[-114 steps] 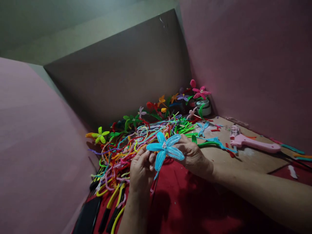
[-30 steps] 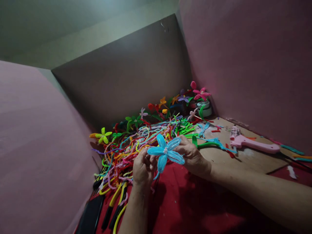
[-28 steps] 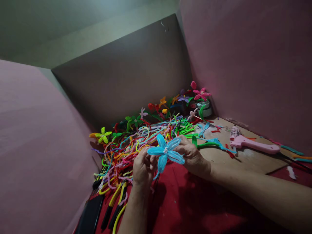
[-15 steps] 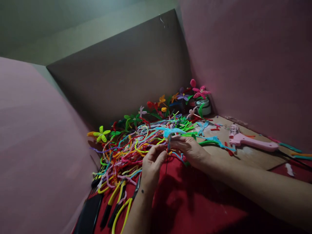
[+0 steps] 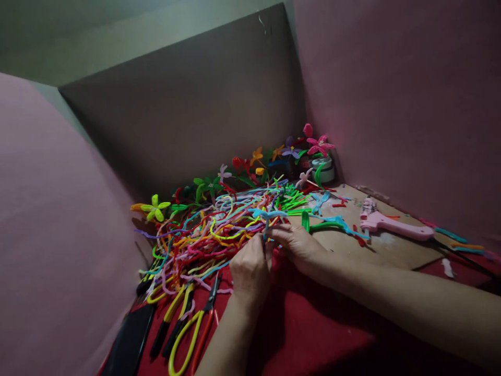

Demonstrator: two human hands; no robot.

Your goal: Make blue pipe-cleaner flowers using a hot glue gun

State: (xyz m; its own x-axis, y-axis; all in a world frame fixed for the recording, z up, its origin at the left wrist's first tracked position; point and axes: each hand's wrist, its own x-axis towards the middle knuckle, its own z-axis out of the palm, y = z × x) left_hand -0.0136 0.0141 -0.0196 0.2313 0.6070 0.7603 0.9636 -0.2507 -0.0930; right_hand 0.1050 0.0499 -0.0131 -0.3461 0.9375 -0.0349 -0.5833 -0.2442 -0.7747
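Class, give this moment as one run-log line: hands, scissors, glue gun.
left hand: holding blue flower by stem; right hand: same, slightly higher; scissors: on red surface; pink glue gun: on tan board

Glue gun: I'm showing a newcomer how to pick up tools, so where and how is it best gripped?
I'd grip the glue gun by its handle, from above and the right. It lies flat on the board, with the handle reaching rightward, away from the head; mind the cord at the handle's end.
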